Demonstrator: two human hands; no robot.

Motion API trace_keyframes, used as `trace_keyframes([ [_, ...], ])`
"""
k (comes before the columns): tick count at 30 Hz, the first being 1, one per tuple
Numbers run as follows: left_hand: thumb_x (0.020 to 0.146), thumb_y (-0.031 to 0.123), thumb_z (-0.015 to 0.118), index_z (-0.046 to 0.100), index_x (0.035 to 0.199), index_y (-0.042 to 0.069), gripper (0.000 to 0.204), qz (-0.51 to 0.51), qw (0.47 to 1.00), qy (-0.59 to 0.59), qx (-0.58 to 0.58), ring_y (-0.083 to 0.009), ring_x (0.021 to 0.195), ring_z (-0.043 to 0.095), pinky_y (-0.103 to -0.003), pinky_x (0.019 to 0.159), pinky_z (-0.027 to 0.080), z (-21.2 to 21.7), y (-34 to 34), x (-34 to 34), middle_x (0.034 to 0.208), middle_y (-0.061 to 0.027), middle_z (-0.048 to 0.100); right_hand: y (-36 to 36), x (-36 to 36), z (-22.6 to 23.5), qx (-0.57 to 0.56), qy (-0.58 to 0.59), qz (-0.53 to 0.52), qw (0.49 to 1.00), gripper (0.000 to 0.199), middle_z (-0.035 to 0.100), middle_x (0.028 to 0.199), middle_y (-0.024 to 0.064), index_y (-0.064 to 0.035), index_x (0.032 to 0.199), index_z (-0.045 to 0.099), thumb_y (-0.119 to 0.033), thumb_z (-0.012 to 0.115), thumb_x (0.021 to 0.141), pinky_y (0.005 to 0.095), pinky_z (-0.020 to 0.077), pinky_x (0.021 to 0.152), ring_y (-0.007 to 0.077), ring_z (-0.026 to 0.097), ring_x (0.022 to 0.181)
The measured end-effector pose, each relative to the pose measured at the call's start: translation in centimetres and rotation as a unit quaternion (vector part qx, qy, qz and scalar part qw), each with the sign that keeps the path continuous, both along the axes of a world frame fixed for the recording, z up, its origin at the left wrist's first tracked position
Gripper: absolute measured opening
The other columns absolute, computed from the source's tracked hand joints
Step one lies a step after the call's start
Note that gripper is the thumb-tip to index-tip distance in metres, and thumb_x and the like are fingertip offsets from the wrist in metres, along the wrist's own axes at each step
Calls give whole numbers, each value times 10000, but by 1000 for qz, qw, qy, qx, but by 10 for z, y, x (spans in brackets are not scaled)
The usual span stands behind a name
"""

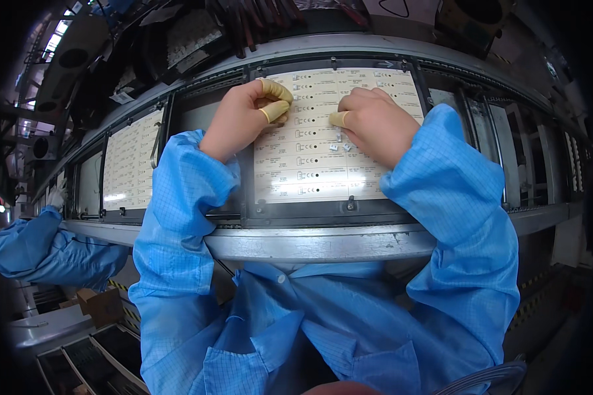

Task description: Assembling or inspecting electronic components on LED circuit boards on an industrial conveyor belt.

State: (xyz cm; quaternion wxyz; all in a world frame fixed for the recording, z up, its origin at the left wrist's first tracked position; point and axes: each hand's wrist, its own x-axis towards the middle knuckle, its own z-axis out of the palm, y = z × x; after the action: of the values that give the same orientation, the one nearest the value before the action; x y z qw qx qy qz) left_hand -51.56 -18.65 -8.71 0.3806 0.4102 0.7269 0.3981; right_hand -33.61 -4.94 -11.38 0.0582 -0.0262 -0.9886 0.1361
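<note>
A white printed panel (280, 172) with repeated markings and rows of black dots lies in a dark frame (296, 214) before me. My left hand (247, 115) is over its left side, yellow finger cots on the thumb and fingers, the tips closed together near a row of markings. Whatever is between those tips is too small to make out. My right hand (379, 122) rests over the right half, fingers curled down and a cot on the thumb; its fingertips are partly hidden. Several small white connectors (340, 147) lie loose on the panel just below the right thumb.
A metal rail (323, 245) runs along the near edge of the conveyor. Another framed panel (132, 161) sits to the left, near a co-worker's blue sleeve (59, 247). Beyond the line are dark bins of parts (191, 46) and a bundle of dark red strips (257, 23).
</note>
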Motion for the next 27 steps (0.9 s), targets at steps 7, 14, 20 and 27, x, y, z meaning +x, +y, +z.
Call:
trace_keyframes([
  [7, 826, 49, 608, 616, 991, -8, 175, -14, 980, 196, -8, -116, 795, 588, -225, 695, 491, -3, 0, 8, 930, -76, 605, -9, -2, 5, 35, -23, -4, 999, 219, 577, 964, 88, -62, 996, 629, -64, 565, 787, 340, 397, 895, 237, 519, 960],
  [14, 774, 50, 647, 645, 938, 15, 168, -101, 933, 323, 121, -205, 790, 581, -274, 704, 483, -21, 1, -1, 898, -105, 596, 0, -5, 1, -14, 7, -3, 1000, 156, 570, 950, 109, -37, 939, 612, -89, 572, 797, 342, 434, 848, 263, 526, 941],
  [20, 775, 72, 649, 639, 930, 22, 164, -124, 910, 384, 93, -253, 780, 582, -299, 689, 487, -20, 7, 5, 883, -120, 584, 39, 16, 7, -130, 115, -41, 984, 142, 610, 811, 114, -14, 907, 588, -125, 607, 819, 316, 490, 659, 245, 600, 725],
  [27, 790, 71, 608, 636, 930, 24, 151, -102, 920, 369, 87, -297, 849, 573, -332, 761, 476, -19, 8, 7, 906, -146, 583, 61, 49, 4, -275, 51, -195, 940, 179, 637, 861, 75, -7, 996, 617, -87, 596, 837, 252, 506, 738, 139, 613, 786],
])
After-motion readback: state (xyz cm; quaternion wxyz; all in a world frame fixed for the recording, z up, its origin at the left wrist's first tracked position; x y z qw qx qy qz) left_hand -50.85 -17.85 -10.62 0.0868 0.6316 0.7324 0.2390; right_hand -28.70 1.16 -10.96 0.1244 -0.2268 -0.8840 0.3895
